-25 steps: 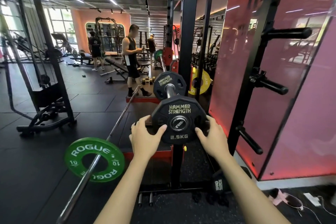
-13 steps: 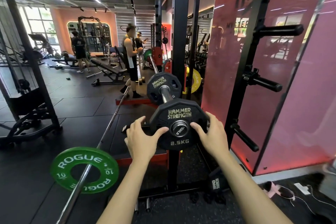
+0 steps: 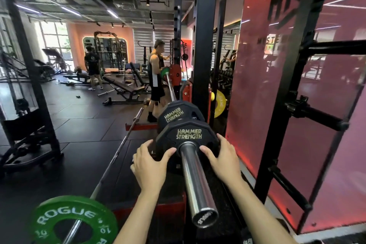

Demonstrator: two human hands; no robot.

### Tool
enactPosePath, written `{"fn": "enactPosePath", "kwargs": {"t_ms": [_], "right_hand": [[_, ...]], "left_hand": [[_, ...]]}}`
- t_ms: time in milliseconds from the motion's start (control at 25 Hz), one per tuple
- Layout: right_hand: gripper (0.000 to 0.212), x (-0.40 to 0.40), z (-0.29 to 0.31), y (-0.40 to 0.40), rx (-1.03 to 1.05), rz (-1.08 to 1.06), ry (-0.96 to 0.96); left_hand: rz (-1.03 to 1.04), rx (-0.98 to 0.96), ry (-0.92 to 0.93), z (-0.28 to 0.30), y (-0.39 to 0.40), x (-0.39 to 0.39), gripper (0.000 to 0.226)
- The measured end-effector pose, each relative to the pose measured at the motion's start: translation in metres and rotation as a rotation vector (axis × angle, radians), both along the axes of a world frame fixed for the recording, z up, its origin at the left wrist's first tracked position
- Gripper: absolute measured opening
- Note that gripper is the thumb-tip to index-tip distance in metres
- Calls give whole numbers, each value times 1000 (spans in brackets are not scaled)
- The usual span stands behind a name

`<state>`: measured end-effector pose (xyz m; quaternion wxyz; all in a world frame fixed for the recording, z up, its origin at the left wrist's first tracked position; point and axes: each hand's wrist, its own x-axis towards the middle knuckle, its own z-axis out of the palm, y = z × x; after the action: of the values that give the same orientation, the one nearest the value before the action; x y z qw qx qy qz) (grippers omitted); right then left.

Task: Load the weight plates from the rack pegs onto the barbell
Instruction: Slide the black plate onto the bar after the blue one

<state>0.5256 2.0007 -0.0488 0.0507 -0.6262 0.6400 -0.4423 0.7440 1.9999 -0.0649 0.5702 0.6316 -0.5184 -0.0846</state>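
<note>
1. The plate (image 3: 188, 136), black with "HAMMER STRENGTH" on it, sits on the barbell (image 3: 195, 180) sleeve, just in front of a second plate (image 3: 176, 114).
2. The left hand (image 3: 150, 166) presses its left edge and the right hand (image 3: 223, 156) its right edge; both grips are spread flat on the plate, not curled around it.
3. The floor (image 3: 75, 154) is black rubber matting.
4. A green plate (image 3: 73, 222) on another bar lies low on the left.
5. The rack (image 3: 204, 45) stands behind, its pegs (image 3: 316, 115) at the right.
</note>
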Motion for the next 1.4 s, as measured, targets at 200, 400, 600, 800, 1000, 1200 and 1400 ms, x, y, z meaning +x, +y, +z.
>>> {"fn": "enactPosePath", "kwargs": {"t_ms": [200,400,600,800,1000,1200,1400], "right_hand": [[93,3,13,-91,2,-3,41],[99,-8,10,-145,-65,64,47],[104,-12,11,-147,-53,43,45],[76,14,18,-104,-61,-70,123],[74,18,6,-16,-72,-31,0],[65,28,17,83,-117,-23,-42],[62,32,37,172,-132,-31,-37]], "left_hand": [[46,34,-4,8,-84,-5,85],[-58,62,108,7,-139,16,99],[-36,85,79,10,-141,17,100],[88,89,-17,4,-87,-16,70],[70,35,-69,9,-2,9,73],[-27,41,-101,27,90,23,74],[-125,24,-89,43,169,20,72]]}}
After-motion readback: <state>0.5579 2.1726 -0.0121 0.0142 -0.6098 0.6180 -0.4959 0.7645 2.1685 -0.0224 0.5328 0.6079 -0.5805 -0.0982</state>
